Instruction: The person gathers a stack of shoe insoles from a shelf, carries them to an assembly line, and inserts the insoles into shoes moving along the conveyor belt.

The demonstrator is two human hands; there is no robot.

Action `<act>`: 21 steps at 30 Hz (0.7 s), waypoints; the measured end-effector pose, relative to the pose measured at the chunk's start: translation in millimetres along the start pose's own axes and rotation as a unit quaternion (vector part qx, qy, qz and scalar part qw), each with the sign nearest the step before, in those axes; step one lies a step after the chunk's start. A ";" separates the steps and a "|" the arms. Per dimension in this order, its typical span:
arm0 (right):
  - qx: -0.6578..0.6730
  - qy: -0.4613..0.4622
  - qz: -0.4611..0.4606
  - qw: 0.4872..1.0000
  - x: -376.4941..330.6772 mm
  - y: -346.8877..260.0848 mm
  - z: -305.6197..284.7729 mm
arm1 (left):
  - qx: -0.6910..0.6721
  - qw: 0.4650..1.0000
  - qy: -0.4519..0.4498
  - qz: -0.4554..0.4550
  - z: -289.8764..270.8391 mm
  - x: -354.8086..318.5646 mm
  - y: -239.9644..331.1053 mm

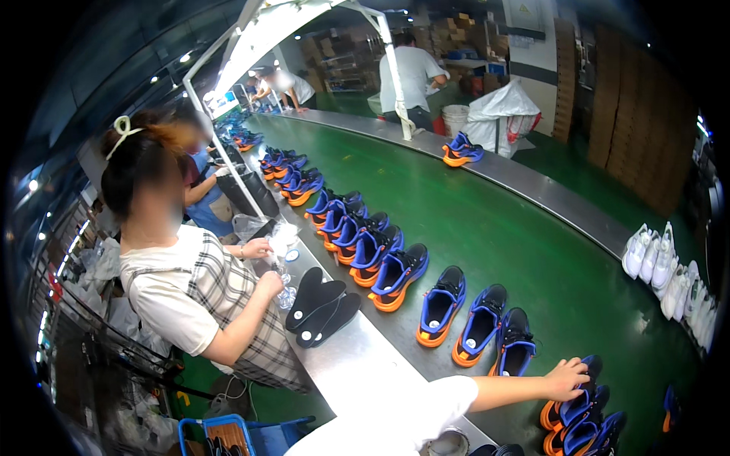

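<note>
My left hand [566,380] reaches to the right from a white sleeve, its fingers bent over the collar of a blue, black and orange sneaker [591,370]. That shoe stands at the head of a tight group of matching sneakers [582,435] at the lower right. Left of the hand, near my forearm, are three more of these sneakers, the closest a black and blue one [518,346]. Part of the gripped shoe is covered by the fingers. My right hand is out of view.
A green conveyor belt [487,220] carries a sneaker row [378,258] and white shoes [658,258]. Black insoles [319,308] lie on the metal ledge [357,357]. A co-worker [205,281] stands at left, hands over small clear items. A blue basket [217,425] is below.
</note>
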State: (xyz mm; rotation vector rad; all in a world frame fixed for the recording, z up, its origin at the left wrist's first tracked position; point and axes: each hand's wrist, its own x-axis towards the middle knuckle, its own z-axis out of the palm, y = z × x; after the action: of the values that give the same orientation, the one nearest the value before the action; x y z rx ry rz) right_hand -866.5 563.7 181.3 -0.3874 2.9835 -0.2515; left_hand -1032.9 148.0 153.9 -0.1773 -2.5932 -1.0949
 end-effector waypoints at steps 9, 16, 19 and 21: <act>0.135 -0.003 -0.073 0.988 53.2 -73.9 -10.7 | 0.093 0.994 -0.050 -0.016 115.9 19.6 -28.8; 0.165 -0.011 -0.107 0.980 80.7 -92.4 -13.2 | 0.173 0.979 -0.014 0.109 91.2 38.0 -39.6; 0.177 -0.018 -0.128 0.976 86.2 -95.6 -12.7 | 0.193 0.975 -0.002 0.109 76.4 29.0 -46.1; 0.182 -0.016 -0.135 0.974 90.2 -96.9 -11.5 | 0.208 0.971 0.002 0.114 68.0 18.7 -46.4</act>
State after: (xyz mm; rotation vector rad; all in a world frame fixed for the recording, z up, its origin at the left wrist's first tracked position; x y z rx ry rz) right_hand -931.2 449.3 201.0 -0.7400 2.7598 -0.7942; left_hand -1077.9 164.0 84.3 -0.3598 -2.6477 -0.4580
